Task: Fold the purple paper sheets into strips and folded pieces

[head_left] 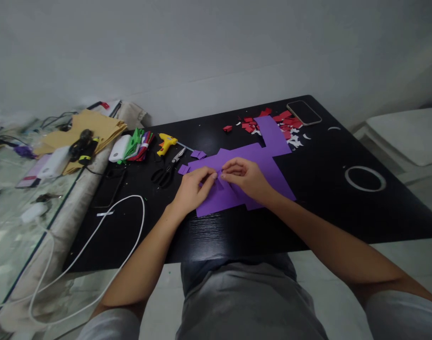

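Above the middle of the table, my left hand and my right hand come close together with thumbs and fingers pinched. Between their fingertips is a small bit of purple paper; its exact shape is hard to make out against the same colour below. Overlapping purple paper sheets lie flat under both hands. Small purple paper squares rest just beyond my left hand. A longer purple strip lies at the far right of the sheets.
Black-handled scissors and a yellow glue gun lie left of the sheets. Red paper scraps and a phone are at the back right, a pale ring at the right. A white cable loops over the left edge.
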A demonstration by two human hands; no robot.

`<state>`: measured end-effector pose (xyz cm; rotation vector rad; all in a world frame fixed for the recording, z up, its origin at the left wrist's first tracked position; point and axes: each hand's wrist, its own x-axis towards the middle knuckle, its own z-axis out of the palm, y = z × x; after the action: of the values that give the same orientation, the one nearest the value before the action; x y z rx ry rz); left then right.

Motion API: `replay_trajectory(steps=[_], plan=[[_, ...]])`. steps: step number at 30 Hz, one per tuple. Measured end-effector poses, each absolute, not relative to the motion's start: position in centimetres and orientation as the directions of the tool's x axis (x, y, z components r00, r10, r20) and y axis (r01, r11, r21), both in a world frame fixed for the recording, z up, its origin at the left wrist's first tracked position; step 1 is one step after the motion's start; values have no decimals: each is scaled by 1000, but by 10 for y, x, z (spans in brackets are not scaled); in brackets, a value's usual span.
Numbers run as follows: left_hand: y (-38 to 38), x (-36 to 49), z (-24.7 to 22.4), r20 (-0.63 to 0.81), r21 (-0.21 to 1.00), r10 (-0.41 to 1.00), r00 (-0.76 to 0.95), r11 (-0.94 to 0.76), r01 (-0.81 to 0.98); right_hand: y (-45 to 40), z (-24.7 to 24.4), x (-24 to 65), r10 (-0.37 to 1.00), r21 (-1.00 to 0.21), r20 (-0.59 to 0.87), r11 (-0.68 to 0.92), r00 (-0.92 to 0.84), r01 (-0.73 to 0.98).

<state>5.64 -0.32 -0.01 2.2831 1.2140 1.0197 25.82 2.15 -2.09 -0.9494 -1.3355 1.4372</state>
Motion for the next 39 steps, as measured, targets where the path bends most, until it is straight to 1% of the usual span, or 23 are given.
replay_trajectory(steps=[5,13,18,21,23,26,29,31,32,34,36,39], plan=[[-3,56,-1,420,587,817,394,-576,569,21,-19,258,965,-993,24,-6,-259,-114],[-3,57,-3,432,553,799,418,-601,577,21,-19,259,958,-992,6,-30,-286,-120],[-4,58,-2,423,554,806,415,-592,585,22,-18,260,958,-991,-10,-47,-287,-123],[-3,57,-1,405,582,827,390,-562,587,21,-16,260,945,-993,13,-27,-326,-118],[-2,55,0,372,631,854,364,-520,576,19,-14,262,934,-995,69,38,-352,-93],[-1,53,0,297,725,889,348,-447,524,18,-10,265,911,-968,219,249,-350,43],[1,51,0,230,798,907,352,-383,465,18,-5,269,848,-856,382,475,-368,206],[1,51,-1,197,832,911,362,-351,431,19,-3,271,817,-808,429,538,-387,241],[1,51,-1,183,845,911,369,-338,415,20,-2,272,813,-806,432,542,-390,237],[0,52,-1,162,868,910,382,-315,383,22,-3,272,831,-844,404,500,-382,195],[0,52,-1,152,883,908,389,-302,360,24,-6,271,857,-910,329,400,-397,110],[-1,53,1,150,880,904,400,-307,363,28,-12,270,875,-981,180,196,-450,-10]])
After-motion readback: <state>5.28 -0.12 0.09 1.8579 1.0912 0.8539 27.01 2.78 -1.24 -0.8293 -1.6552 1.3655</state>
